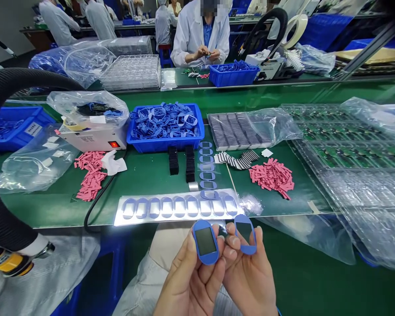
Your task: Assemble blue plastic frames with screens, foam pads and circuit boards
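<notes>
My left hand (191,281) pinches a blue oval frame with a dark panel set in it (206,242), held upright near my lap. My right hand (250,276) holds a second blue oval frame (245,235) just to its right, the fingertips of both hands touching between them. Just beyond, at the table's near edge, lies a shiny strip (179,207) with a row of several blue frames on it. A blue bin (166,142) heaped with loose blue frames stands behind it.
Pink strips lie in piles at left (90,173) and right (272,174). Black stacks (181,163) sit before the bin. Clear trays of green boards (349,145) fill the right. A black hose (0,175) curves at left. A person in white (200,35) works opposite.
</notes>
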Demonstrator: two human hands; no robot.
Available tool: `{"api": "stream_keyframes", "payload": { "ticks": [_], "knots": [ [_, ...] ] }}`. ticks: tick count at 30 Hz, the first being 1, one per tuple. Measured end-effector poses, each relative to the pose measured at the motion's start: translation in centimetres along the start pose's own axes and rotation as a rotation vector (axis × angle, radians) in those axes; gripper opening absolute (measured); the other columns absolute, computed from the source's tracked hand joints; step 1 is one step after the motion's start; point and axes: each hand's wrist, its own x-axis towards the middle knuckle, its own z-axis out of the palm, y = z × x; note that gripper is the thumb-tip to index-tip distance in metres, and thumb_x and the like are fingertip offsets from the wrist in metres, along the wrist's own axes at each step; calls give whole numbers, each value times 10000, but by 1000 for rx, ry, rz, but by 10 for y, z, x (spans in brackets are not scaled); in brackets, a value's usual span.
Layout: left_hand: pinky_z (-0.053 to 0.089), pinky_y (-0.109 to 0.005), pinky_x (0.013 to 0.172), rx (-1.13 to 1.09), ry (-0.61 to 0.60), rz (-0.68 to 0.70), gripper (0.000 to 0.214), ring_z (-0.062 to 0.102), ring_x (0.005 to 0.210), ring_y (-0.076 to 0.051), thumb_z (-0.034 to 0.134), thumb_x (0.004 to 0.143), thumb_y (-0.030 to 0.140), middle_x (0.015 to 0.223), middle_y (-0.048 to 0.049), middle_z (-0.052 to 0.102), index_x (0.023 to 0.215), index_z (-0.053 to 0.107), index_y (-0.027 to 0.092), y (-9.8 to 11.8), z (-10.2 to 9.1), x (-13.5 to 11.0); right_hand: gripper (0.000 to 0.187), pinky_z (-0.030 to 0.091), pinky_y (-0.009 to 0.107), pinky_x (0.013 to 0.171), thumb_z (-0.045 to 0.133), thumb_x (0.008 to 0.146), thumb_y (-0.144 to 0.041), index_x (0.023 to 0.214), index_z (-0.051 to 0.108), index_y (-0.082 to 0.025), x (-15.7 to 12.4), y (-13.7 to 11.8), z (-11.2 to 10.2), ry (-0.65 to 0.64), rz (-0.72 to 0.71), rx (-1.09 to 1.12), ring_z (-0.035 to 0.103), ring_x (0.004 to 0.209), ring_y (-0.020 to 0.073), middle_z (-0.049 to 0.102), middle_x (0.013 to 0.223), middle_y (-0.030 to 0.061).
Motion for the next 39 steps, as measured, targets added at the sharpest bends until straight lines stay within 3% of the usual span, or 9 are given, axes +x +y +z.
{"api": "stream_keyframes", "payload": {
  "ticks": [6, 12, 16, 20, 26, 30, 32, 35, 39],
  "knots": [
    [582, -170, 756, -56, 76, -32, 302, 744, 843, -132, 453, 956, 152, 892, -58, 797, 954, 755, 142, 1, 3, 4, 284, 559, 156, 658, 706, 741, -522, 821, 716, -249, -1, -1, -1, -7, -37, 18, 665, 589, 69, 698, 652, -40],
    [586, -171, 735, -57, 104, 34, 272, 748, 814, -130, 491, 933, 126, 887, -55, 799, 929, 762, 156, -3, 2, 7, 280, 531, 63, 769, 665, 804, -480, 906, 725, -226, 3, 1, -4, -137, -35, 81, 696, 692, 23, 736, 737, -54],
    [577, -173, 769, -4, 62, 110, 162, 743, 846, -141, 632, 861, 222, 898, -52, 798, 939, 763, 167, -7, 1, 8, 284, 525, 65, 802, 626, 838, -476, 944, 726, -232, 5, 1, -5, -206, -73, 58, 700, 716, 18, 744, 762, -58],
    [567, -161, 765, 76, 85, 199, 255, 739, 858, -142, 767, 719, 352, 907, -32, 797, 931, 767, 211, -8, 0, 10, 307, 557, 91, 719, 580, 863, -489, 981, 727, -247, 6, -3, -6, -196, -160, -107, 715, 766, 57, 761, 871, -19],
    [552, -192, 839, 318, 161, 551, 283, 723, 945, -182, 769, 689, 424, 981, -32, 785, 928, 770, 271, -11, -28, 21, 255, 587, 206, 771, 638, 845, -389, 1082, 691, -313, -2, -11, -5, -49, -506, -799, 725, 874, 166, 752, 985, 25],
    [537, -224, 901, 616, 54, 839, 222, 691, 1028, -181, 705, 777, 383, 1049, -9, 765, 988, 746, 325, -11, -48, 29, 364, 591, 179, 745, 725, 778, -307, 1135, 664, -347, -7, -6, 6, -7, -787, -1299, 735, 817, 165, 754, 964, -12],
    [546, -258, 909, 747, -12, 1002, 203, 682, 1044, -184, 683, 804, 358, 1050, 0, 765, 996, 742, 332, -9, -50, 31, 392, 601, 168, 700, 740, 760, -316, 1143, 662, -334, -8, -2, 14, -10, -924, -1410, 740, 759, 156, 758, 943, -19],
    [548, -228, 900, 865, -64, 1213, 207, 679, 1025, -150, 662, 827, 335, 1048, 24, 764, 1021, 732, 326, -6, -46, 31, 384, 611, 179, 670, 698, 796, -342, 1175, 642, -322, -8, 1, 23, -28, -1005, -1457, 738, 715, 147, 760, 933, -20],
    [542, -197, 897, 933, -92, 1287, 227, 687, 990, -122, 634, 848, 351, 1060, 40, 755, 1061, 712, 336, -6, -41, 30, 429, 617, 189, 671, 679, 812, -346, 1232, 592, -341, -9, 1, 26, -53, -996, -1488, 735, 712, 139, 754, 965, -30]
  ]
}}
